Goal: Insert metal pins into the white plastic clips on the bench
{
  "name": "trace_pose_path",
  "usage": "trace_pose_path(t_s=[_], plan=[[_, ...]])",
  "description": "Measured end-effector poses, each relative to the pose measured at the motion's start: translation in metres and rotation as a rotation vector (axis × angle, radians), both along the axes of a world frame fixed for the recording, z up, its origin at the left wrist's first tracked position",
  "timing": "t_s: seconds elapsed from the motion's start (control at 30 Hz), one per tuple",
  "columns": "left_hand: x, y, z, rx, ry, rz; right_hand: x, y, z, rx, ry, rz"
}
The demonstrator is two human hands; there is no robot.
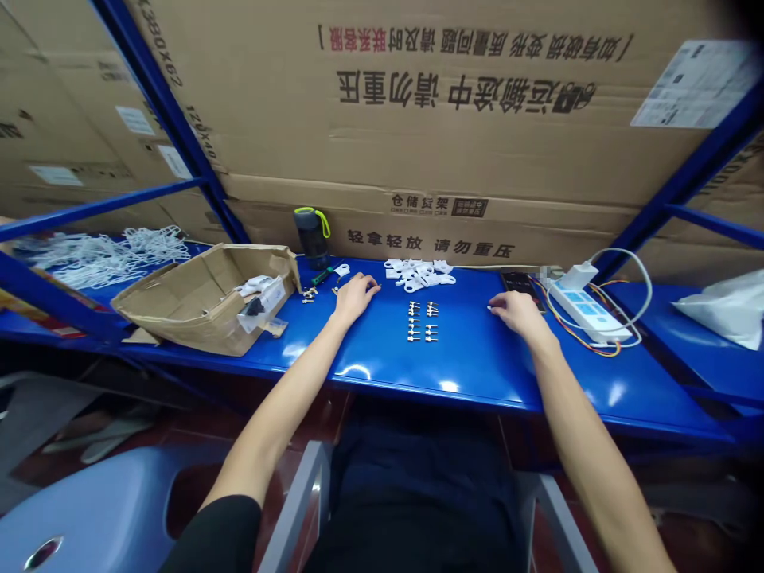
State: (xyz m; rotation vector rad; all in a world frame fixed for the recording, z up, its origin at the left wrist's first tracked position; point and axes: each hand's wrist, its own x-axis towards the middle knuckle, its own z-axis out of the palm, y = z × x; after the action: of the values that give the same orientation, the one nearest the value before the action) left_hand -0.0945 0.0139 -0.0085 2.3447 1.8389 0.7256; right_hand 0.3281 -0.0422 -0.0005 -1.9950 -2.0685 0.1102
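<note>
Two columns of small metal pins [414, 321] lie on the blue shelf top [370, 358], with a pile of white plastic pieces [418, 274] behind them. My left hand [354, 296] rests on the shelf left of the pins, its fingers bent close together around something I cannot make out. Small brass-coloured parts [309, 295] lie to its left. On the right, my right hand [514, 309] is in a pinch, with a tiny white thing at its fingertips, too small to name. A dark phone [518, 281] lies just behind that hand.
An open cardboard box [179, 306] stands at the left, near a dark bottle [312, 239]. A white power strip [588, 312] with looping cables sits at the right. Blue posts and large cardboard frame the shelf.
</note>
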Motion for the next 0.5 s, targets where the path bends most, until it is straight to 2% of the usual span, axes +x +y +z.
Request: trace_pose_path(t_s=[0.3, 0.5], plan=[[-0.002, 0.001, 0.002, -0.006, -0.026, 0.013, -0.005, 0.0, -0.003, 0.055, -0.009, -0.036], [-0.002, 0.003, 0.0, -0.014, -0.047, 0.004, -0.013, -0.002, -0.001, 0.067, -0.03, -0.003]])
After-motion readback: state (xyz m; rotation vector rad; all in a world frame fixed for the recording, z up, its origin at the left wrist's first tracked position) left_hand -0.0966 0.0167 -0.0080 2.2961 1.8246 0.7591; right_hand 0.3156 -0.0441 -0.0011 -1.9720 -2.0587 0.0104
